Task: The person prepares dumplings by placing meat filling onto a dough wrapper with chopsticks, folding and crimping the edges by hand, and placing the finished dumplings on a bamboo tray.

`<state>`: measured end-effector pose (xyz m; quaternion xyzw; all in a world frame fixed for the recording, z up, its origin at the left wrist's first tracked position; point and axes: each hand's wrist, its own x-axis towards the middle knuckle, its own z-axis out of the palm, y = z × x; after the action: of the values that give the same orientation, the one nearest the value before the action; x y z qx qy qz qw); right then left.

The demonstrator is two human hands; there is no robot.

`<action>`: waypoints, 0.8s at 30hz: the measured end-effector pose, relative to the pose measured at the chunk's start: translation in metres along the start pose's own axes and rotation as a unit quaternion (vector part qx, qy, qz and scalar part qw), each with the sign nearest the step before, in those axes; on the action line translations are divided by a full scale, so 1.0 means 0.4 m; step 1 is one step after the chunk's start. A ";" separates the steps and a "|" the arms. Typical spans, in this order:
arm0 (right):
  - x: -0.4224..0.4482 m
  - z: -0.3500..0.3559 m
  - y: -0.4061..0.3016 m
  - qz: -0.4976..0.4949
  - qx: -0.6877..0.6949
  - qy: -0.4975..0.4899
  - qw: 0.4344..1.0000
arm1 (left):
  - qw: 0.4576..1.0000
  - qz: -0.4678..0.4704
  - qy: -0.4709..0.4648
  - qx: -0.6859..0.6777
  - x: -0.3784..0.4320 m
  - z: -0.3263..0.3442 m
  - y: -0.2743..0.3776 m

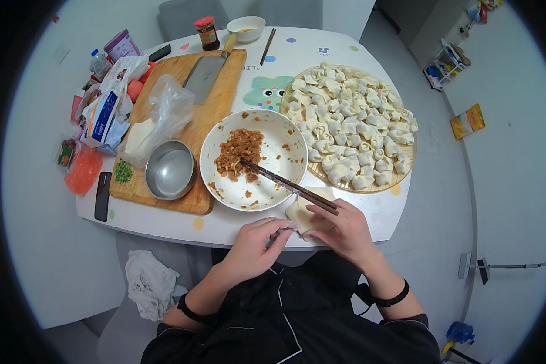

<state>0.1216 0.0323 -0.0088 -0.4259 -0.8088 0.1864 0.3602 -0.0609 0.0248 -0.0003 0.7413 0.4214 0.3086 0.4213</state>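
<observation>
A stack of pale dough wrappers (307,220) lies at the table's front edge. My left hand (259,241) is at its left side, with flour-whitened fingertips curled together; whether they pinch a wrapper is hidden. Over the stack's right part, my right hand (346,227) has its thumb and fingers apart, touching the dough. Dark wooden chopsticks (291,185) lean across the rim of a white bowl (277,136), tips in minced meat filling (240,152). Their upper ends overlap my right hand, and I cannot tell if it grips them. Many folded dumplings (350,123) cover a round woven tray (407,157).
Left of the bowl, a wooden cutting board (164,68) carries a cleaver (204,77), bagged wrappers (141,136), a metal bowl (170,170) and chopped greens (123,172). A phone (102,195), a jar (207,34), a white bowl with liquid (246,29) and another chopstick pair (267,46) stand around it.
</observation>
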 end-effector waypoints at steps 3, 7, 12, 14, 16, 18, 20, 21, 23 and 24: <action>-0.007 0.003 0.015 -0.038 -0.010 0.013 0.999 | 1.000 0.001 0.003 -0.013 -0.001 0.000 -0.004; -0.015 0.011 0.028 -0.057 -0.020 0.037 0.997 | 0.999 0.014 0.027 -0.041 0.000 0.005 -0.005; -0.017 0.008 0.027 -0.101 -0.003 0.044 0.994 | 0.999 0.002 0.019 -0.035 0.005 0.009 -0.006; -0.020 0.013 0.031 -0.121 -0.018 0.042 0.992 | 0.999 0.000 0.014 -0.032 0.007 0.011 -0.005; -0.022 0.019 0.032 -0.119 -0.002 0.042 0.992 | 0.999 -0.002 0.016 -0.041 0.007 0.013 -0.006; -0.023 0.019 0.034 -0.100 0.003 0.030 0.995 | 0.999 -0.008 0.015 -0.051 0.008 0.014 -0.007; -0.022 0.017 0.030 -0.082 0.003 0.018 0.996 | 0.998 -0.014 0.013 -0.057 0.006 0.016 -0.010; -0.022 0.011 0.021 -0.036 0.036 0.018 0.999 | 0.989 -0.051 -0.004 -0.140 0.002 0.020 -0.013; -0.028 0.010 0.013 0.009 0.069 0.019 0.997 | 0.971 -0.087 -0.022 -0.221 0.000 0.028 -0.014; -0.033 0.011 0.011 0.104 0.165 0.074 0.978 | 0.934 -0.122 -0.055 -0.331 0.003 0.033 -0.013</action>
<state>0.1256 0.0241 -0.0201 -0.4549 -0.6892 0.3215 0.4634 -0.0516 0.0224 -0.0109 0.5183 0.3588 0.3356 0.7000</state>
